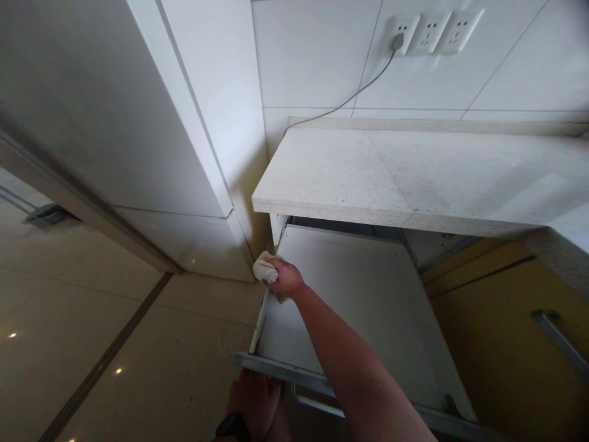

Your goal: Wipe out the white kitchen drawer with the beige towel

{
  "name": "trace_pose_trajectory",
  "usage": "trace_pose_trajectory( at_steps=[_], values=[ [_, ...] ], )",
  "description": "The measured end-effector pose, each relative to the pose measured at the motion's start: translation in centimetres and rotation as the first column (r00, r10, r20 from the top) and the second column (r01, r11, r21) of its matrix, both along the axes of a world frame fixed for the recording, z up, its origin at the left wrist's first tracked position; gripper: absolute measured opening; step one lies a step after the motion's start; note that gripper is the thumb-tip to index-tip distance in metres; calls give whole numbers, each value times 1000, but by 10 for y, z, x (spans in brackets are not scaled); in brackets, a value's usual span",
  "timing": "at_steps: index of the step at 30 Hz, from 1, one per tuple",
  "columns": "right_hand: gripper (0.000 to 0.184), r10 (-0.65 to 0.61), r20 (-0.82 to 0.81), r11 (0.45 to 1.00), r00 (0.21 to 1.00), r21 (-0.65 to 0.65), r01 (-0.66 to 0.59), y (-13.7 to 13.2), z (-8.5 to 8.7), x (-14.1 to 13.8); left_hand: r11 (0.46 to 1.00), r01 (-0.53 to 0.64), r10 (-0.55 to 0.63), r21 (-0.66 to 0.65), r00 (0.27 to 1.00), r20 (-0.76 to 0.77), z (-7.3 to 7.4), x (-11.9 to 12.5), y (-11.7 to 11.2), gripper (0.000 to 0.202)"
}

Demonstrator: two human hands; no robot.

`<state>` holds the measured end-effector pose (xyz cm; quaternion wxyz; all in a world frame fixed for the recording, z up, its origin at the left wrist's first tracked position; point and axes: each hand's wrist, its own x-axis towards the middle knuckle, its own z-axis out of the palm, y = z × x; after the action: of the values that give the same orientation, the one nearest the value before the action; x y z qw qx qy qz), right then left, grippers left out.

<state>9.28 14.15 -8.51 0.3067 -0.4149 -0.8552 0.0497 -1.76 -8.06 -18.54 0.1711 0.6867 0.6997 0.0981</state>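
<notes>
A white drawer (359, 294) is pulled out from beneath the counter, and nothing lies on its bare bottom. My right hand (288, 279) is closed around a crumpled whitish cloth (265, 268), which is pressed against the drawer's left side wall. My right forearm crosses over the drawer. Below the left end of the drawer's metal-edged front (285, 370) is my left hand (255, 393), with a dark watch on the wrist. Its fingers are hidden by the drawer front, so their grip does not show. A bar handle (317, 402) sits on that front.
A pale stone counter (340, 172) overhangs the drawer. To the right is a yellowish cabinet front (506, 331) with a metal handle (559, 344). A white panel (184, 123) stands close on the left. A grey cord (359, 92) runs from the wall sockets (427, 34) behind the counter.
</notes>
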Motion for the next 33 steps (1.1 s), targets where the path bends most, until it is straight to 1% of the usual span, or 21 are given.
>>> trace_pose_trajectory(
  at_steps=[2,4,6,7,8,9,11,13,15,16,18,20,21,24,26,28,30,31,33],
  values=[
    [62,-7,-136,1000,991,-1,7,-1,-5,5,1000,12,-12,9,1000,8,2,-1,0,48],
    [56,-85,-285,996,955,-43,76,-1,-6,9,1000,20,-20,10,1000,13,2,-2,-1,49],
    [54,-216,-442,976,871,-111,186,3,0,14,1000,28,-28,4,1000,12,2,-3,0,51],
    [55,-276,-501,961,820,-134,242,5,7,16,1000,29,-29,0,1000,8,1,-3,1,51],
    [57,-321,-525,946,788,-133,297,8,15,19,1000,29,-29,-4,1000,1,0,-3,1,51],
    [61,-352,-508,931,786,-101,351,12,24,21,1000,29,-29,-8,1000,-8,-2,-3,2,49],
    [69,-400,-384,897,832,24,442,20,45,26,999,27,-28,-19,999,-33,-6,-3,5,46],
    [74,-455,-219,862,863,134,488,31,62,29,999,20,-22,-32,998,-55,-10,-4,7,44],
    [74,-505,-73,841,860,181,509,44,73,31,999,3,-6,-43,998,-68,-12,-5,9,44],
    [73,-521,-1,839,853,181,513,51,75,32,999,-9,6,-46,997,-72,-13,-6,9,43],
    [70,-544,145,838,826,153,525,66,72,35,998,-27,23,-49,997,-72,-13,-8,9,44],
    [66,-563,247,825,789,106,555,77,64,41,998,-32,29,-50,997,-66,-12,-9,9,47],
    [64,-575,270,814,772,91,574,81,59,45,998,-28,24,-51,998,-61,-12,-10,9,50],
    [62,-608,247,791,754,116,600,82,48,55,998,-10,7,-59,999,-45,-12,-11,9,56],
    [62,-614,183,789,768,171,590,76,49,59,998,-2,-1,-67,999,-37,-12,-11,9,56],
    [64,-617,95,775,781,248,581,69,58,61,997,4,-6,-73,999,-33,-14,-11,10,54],
    [65,-625,31,746,780,319,585,64,72,62,997,8,-11,-76,999,-32,-15,-10,10,51],
    [64,-634,22,732,773,339,591,63,80,62,997,11,-13,-77,999,-33,-15,-10,10,49],
    [59,-651,55,725,757,339,599,66,91,66,997,16,-19,-80,999,-33,-15,-9,10,46]
  ],
)
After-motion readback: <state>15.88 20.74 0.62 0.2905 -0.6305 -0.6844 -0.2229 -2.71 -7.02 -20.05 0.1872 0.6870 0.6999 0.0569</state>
